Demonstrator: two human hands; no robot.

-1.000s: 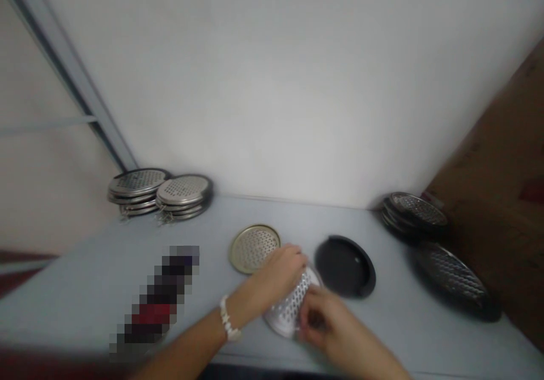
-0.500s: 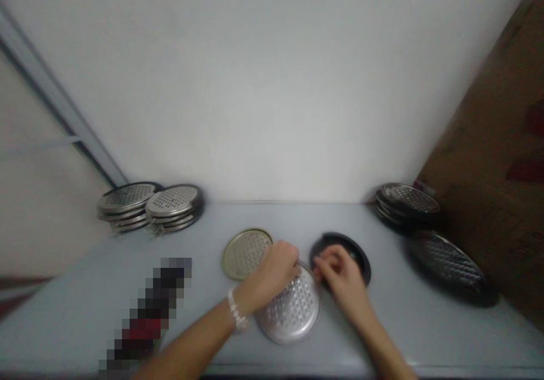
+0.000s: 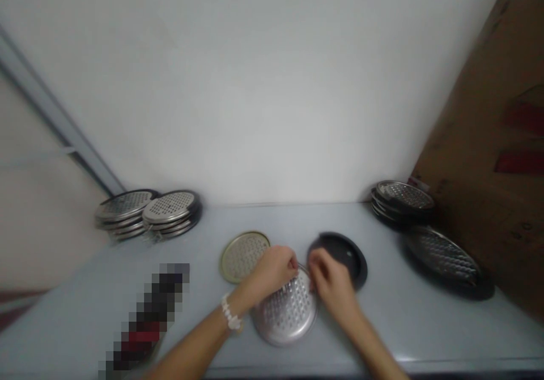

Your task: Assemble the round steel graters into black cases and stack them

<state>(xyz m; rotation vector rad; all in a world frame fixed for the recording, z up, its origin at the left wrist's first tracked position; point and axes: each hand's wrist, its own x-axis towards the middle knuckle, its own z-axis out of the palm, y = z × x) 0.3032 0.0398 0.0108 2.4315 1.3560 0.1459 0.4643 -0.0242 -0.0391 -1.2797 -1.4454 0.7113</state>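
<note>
A round silver grater plate [image 3: 289, 317] with raised teeth lies on the table in front of me. My left hand [image 3: 272, 269], with a white bracelet at the wrist, is closed over the plate's upper edge; what its fingers pinch is hidden. To its right, my right hand [image 3: 331, 281] is curled with thumb and fingers together, beside the plate's upper right rim and overlapping a black round dish [image 3: 351, 255]. Whatever lies between those fingers is too small to tell. Behind my left hand rests a yellowish-rimmed round grater plate [image 3: 242, 255].
Two stacks of grater discs [image 3: 170, 210] stand at the back left. At the back right is another stack [image 3: 402, 201], with a black-rimmed grater [image 3: 446, 261] before it. A brown cardboard box [image 3: 484, 159] borders the right side. A pixelated patch covers the left front.
My right hand has shifted left, nearer my left hand, uncovering more of the black dish. My left hand has stayed at the silver plate's upper edge. The view has shifted slightly.
</note>
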